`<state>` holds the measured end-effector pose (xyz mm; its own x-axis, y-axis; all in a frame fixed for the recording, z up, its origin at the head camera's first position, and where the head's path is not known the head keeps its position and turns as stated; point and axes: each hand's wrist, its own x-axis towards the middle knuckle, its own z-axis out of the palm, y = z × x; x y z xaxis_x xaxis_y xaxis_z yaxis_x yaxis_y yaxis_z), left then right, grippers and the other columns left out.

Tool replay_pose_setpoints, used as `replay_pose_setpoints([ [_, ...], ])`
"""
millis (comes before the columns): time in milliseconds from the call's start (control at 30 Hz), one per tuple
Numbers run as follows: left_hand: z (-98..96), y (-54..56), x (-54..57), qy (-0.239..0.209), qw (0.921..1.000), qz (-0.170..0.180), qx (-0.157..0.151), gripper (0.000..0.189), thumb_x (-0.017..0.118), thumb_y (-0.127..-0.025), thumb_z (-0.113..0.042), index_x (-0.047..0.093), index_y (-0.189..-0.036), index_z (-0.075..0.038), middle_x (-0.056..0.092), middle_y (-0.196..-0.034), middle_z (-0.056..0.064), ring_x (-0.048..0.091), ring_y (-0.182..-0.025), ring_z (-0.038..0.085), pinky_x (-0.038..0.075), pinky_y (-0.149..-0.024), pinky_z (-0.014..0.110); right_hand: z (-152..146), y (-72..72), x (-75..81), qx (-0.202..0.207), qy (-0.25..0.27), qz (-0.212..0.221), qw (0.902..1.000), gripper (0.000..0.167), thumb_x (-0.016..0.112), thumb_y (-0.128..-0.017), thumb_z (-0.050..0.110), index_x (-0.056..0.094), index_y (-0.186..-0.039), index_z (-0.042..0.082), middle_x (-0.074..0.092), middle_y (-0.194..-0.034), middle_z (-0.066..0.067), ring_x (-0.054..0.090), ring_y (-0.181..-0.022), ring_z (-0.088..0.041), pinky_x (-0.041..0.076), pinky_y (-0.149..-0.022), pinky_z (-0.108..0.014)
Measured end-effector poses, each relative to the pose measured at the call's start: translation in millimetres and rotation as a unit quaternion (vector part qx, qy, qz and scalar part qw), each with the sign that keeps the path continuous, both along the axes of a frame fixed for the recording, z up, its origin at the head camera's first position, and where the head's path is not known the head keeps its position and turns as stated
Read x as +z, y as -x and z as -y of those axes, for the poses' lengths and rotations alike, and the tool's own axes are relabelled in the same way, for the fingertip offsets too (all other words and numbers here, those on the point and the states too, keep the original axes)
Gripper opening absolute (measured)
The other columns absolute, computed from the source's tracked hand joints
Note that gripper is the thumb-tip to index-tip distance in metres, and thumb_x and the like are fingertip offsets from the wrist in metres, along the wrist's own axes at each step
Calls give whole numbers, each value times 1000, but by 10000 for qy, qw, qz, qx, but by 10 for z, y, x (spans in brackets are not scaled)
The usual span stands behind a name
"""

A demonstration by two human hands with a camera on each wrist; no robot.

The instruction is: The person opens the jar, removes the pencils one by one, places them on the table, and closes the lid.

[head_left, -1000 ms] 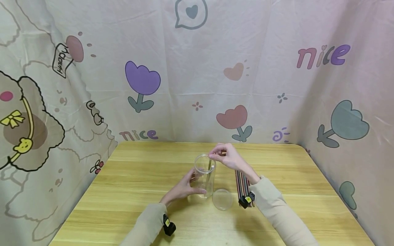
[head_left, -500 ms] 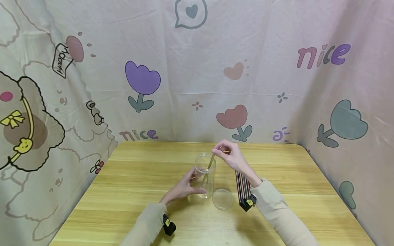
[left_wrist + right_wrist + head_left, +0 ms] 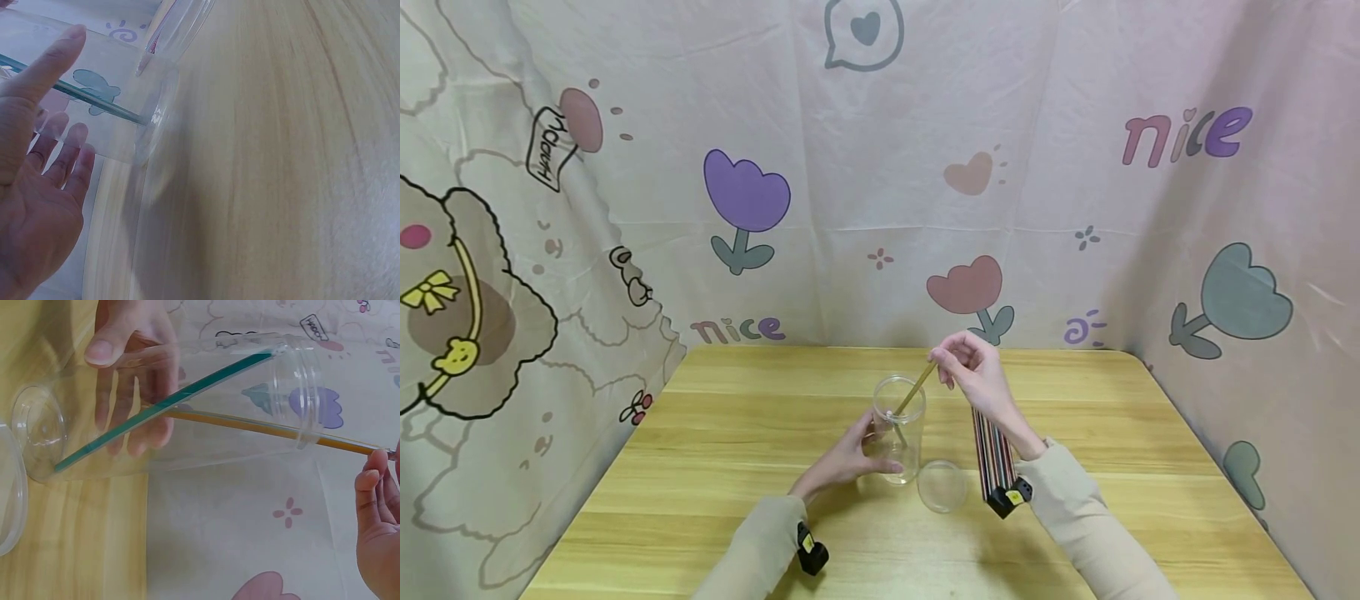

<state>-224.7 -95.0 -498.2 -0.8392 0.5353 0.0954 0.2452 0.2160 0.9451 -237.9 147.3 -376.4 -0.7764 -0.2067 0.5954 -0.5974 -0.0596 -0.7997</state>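
A clear plastic jar (image 3: 913, 446) stands upright and uncapped on the table, with my left hand (image 3: 848, 454) gripping its side, thumb in front and fingers behind. Inside leans a green pencil (image 3: 169, 403), its lower end at the jar's bottom. My right hand (image 3: 976, 375) pinches the upper end of a yellow pencil (image 3: 917, 389) above and to the right of the rim. This pencil slants through the mouth, its lower part within the jar, as the right wrist view shows. A round clear lid (image 3: 942, 486) lies just right of the jar.
A row of dark and reddish striped pencils (image 3: 992, 454) lies on the wooden table (image 3: 737, 400), partly under the right wrist and its camera. Patterned cloth (image 3: 865, 167) hangs behind and along the sides of the table.
My right hand has shifted up and to the right, away from the rim. The yellow pencil has gone from nearly upright to slanting rightward. The left hand and jar have stayed put.
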Motion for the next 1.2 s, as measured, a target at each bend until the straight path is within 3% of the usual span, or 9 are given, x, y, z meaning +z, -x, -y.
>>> replay_pose_setpoints([
  [167, 4, 2, -11, -48, 9999, 91, -8, 92, 86, -77, -14, 34, -152, -14, 44, -154, 21, 44, -141, 48, 38, -117, 62, -34, -17, 30, 77, 523, -144, 9985, 18, 60, -98, 0, 53, -95, -16, 76, -86, 8, 59, -55, -8, 48, -45, -23],
  [367, 7, 7, -18, -8, 9999, 100, -29, 96, 86, -78, -15, 29, -155, -10, 46, -152, 21, 44, -140, 48, 38, -116, 63, -96, -38, 66, -86, 1004, -295, 9945, 16, 61, -100, 10, 57, -95, -5, 76, -87, 5, 62, -58, -6, 50, -49, -19],
  [500, 9, 3, -7, 8, 9999, 104, -20, 97, 86, -78, -15, 28, -156, -10, 46, -152, 21, 44, -140, 47, 38, -116, 64, -135, -44, 102, -179, 1348, -333, 9901, 8, 60, -100, 6, 59, -95, 0, 75, -86, 1, 62, -59, -8, 52, -50, -19],
  [700, 8, -1, -10, -30, 9999, 130, -18, 95, 86, -78, -14, 30, -155, -11, 44, -153, 22, 43, -141, 48, 37, -117, 64, -214, -47, 144, -71, 1992, -330, 9794, 14, 53, -101, -2, 62, -94, 7, 75, -85, -1, 62, -59, -9, 52, -51, -19],
  [867, 9, -8, -7, -44, 9998, 175, -14, 96, 85, -78, -14, 28, -155, -8, 44, -153, 23, 42, -141, 49, 37, -117, 64, -283, -58, 179, 151, 2603, -251, 9651, 14, 52, -101, -1, 61, -94, 5, 75, -85, -6, 63, -59, -11, 53, -51, -19],
  [1200, 8, -10, -7, 21, 9999, 137, 13, 97, 86, -78, -15, 28, -156, -9, 44, -154, 22, 43, -141, 48, 37, -117, 63, -398, -52, 222, 55, 3076, -82, 9515, 11, 52, -103, 8, 60, -96, 4, 77, -81, -10, 68, -56, -13, 58, -51, -21],
])
